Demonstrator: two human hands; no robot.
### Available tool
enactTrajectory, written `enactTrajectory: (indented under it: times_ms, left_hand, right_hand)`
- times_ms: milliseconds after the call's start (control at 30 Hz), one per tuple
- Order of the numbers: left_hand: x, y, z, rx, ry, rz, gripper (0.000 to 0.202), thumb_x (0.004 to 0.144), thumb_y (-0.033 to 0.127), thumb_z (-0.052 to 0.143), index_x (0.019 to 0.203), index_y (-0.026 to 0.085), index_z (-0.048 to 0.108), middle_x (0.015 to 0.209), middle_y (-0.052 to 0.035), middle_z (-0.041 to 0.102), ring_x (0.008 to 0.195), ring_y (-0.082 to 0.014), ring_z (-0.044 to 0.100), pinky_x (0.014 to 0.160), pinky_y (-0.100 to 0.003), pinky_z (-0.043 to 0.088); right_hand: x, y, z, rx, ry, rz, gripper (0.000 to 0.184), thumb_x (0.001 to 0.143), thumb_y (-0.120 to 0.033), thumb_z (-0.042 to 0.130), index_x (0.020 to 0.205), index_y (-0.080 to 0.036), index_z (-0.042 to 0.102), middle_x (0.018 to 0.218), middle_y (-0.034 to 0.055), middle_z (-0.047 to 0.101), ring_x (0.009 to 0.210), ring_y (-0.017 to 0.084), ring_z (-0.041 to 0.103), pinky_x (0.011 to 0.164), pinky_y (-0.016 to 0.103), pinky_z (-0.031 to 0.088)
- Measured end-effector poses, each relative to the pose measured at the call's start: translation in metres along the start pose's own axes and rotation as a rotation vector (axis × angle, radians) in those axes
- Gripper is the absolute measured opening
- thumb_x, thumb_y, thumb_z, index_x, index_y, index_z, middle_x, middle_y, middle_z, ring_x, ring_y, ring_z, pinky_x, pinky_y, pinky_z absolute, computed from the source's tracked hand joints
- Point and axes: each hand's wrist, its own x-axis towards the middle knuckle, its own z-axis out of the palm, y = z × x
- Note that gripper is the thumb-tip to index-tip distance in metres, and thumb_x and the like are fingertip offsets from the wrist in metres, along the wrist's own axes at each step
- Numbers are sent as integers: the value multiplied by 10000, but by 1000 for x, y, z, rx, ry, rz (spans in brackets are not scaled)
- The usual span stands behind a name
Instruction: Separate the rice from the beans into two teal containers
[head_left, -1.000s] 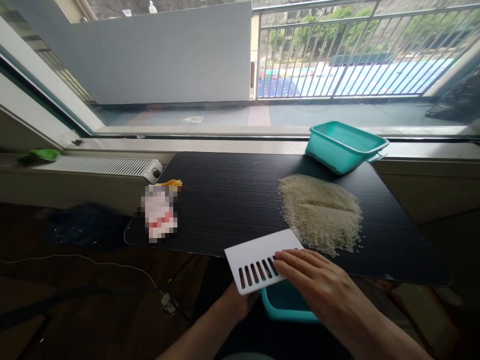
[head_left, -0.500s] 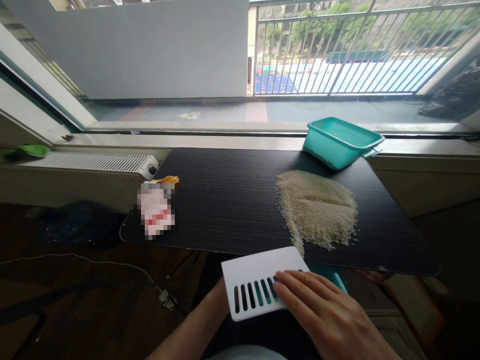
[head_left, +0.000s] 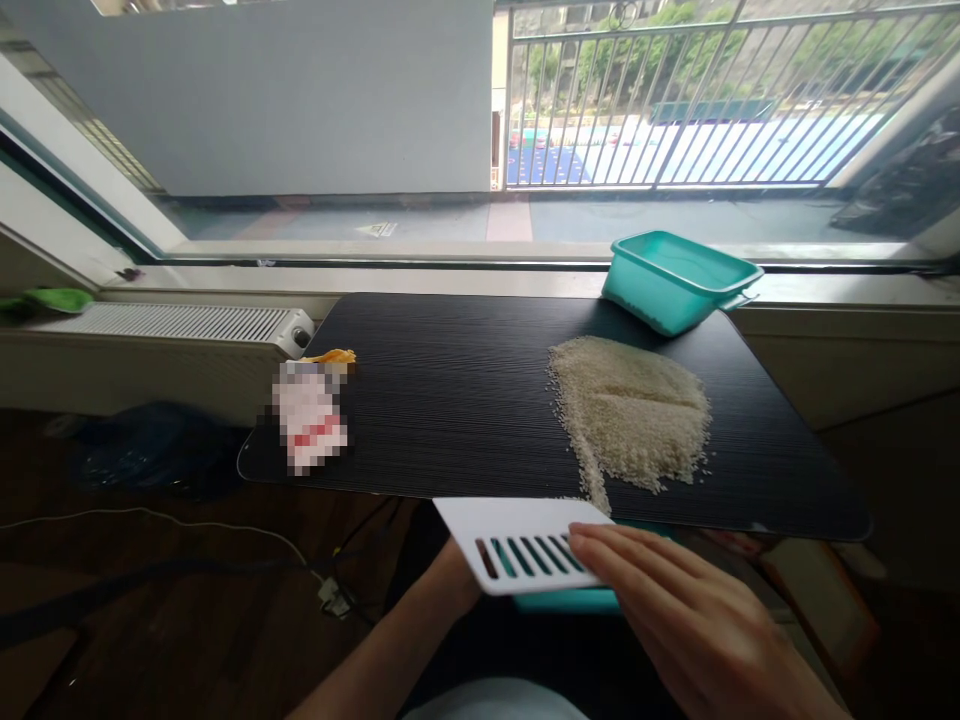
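Observation:
My right hand (head_left: 694, 590) grips a white slotted plate (head_left: 517, 520) by its right end, with the fingers pressed together on top and the thumb hidden beneath. The plate is tilted at the table's front edge. Below it, a second teal container (head_left: 570, 600) shows in part under the edge. My left hand (head_left: 459, 578) is behind the left end of the plate, close to that container; its fingers are hidden. A pile of pale rice-like grains (head_left: 637, 415) lies on the dark table (head_left: 450, 400), with a thin trail running down to the front edge near the plate.
A teal basket (head_left: 679, 285) stands at the table's back right corner, by the window sill. On the left lie a blurred white-and-red packet (head_left: 311, 420) and an orange item (head_left: 335, 356). A radiator (head_left: 187, 325) adjoins the table, and a white cable (head_left: 225, 515) runs across the floor.
The white plate has tipped to a flatter angle, its lower edge rising, and my right hand has shifted slightly right with it. More of the teal container shows beneath. The grain pile looks unchanged.

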Motion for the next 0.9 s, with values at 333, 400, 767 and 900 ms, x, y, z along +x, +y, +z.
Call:
enactTrajectory:
  times_ms: [333,400,767,900]
  left_hand:
    - [5,13,-9,17,-7,31,257,585,64,647,831,137,642,819,-47,686,686,-144,620,656,-247,482]
    - [5,11,-11,-7,-10,37,232,580,56,648,796,142,638,786,-39,681,687,-144,616,660,-249,479]
    - [6,23,-34,120,-13,-128,71,638,156,590,577,119,599,487,-4,594,441,-103,513,493,-215,409]
    - [9,22,-36,117,-47,-185,117,653,182,557,674,93,631,563,-39,638,504,-132,564,558,-246,449]
  right_hand:
    - [67,23,9,288,-221,-16,271,854,-164,405,1054,-200,584,976,51,645,879,123,578,751,251,472]
    - [71,24,8,302,-229,-60,277,852,-157,408,1069,-199,574,984,55,643,884,125,576,759,255,466]
    - [59,26,5,309,-374,-186,264,837,-130,424,1030,-217,581,1011,36,631,935,118,546,829,254,439]
    - [60,24,10,343,-396,-224,261,852,-151,397,1023,-194,589,980,63,639,935,135,545,835,282,433]
